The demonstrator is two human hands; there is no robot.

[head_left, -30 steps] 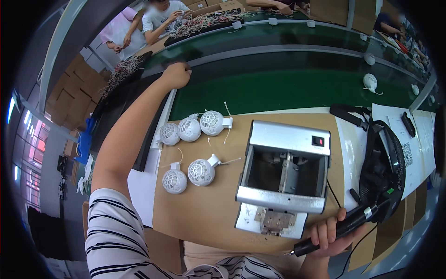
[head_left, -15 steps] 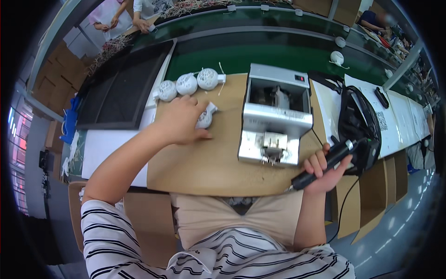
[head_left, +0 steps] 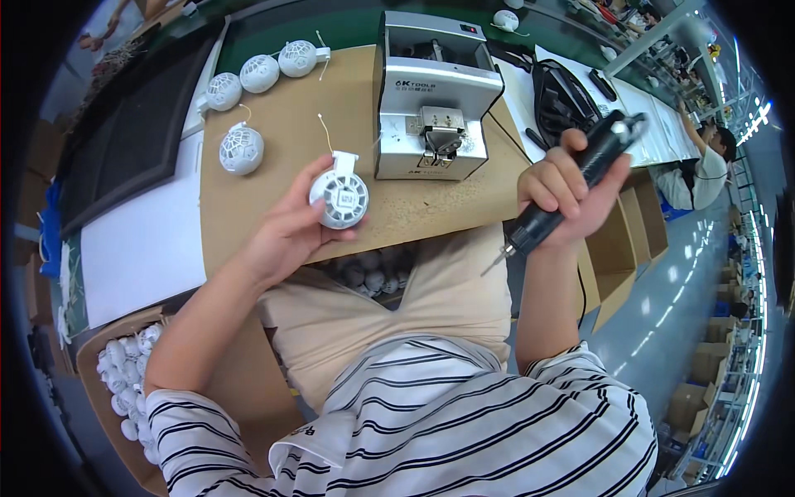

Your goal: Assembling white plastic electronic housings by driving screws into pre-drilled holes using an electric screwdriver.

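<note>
My left hand (head_left: 291, 222) grips a round white slotted plastic ball housing (head_left: 344, 199) by its edge, above the near part of the brown board. Its flat, slotted face is turned up toward me, with a square tab and a thin pale wire at its top. In my right hand (head_left: 571, 195) is a black electric screwdriver (head_left: 571, 178), fingers wrapped round its body; the bit points down and to the left, touching nothing. Between and beyond my hands stands a silver screw feeder machine (head_left: 439, 99). Another patterned white ball (head_left: 242, 151) rests on the board left of it.
Three more white balls (head_left: 259, 74) line the board's far left. A black frame panel (head_left: 137, 124) lies at left, a black bag (head_left: 567, 103) right of the machine. A carton of white balls (head_left: 124, 385) stands low left. Another person (head_left: 700, 170) is at far right.
My left hand has picked up a white ball and brought it nearer to me. My right hand has raised the screwdriver. The view has shifted, so the machine appears higher and farther left.
</note>
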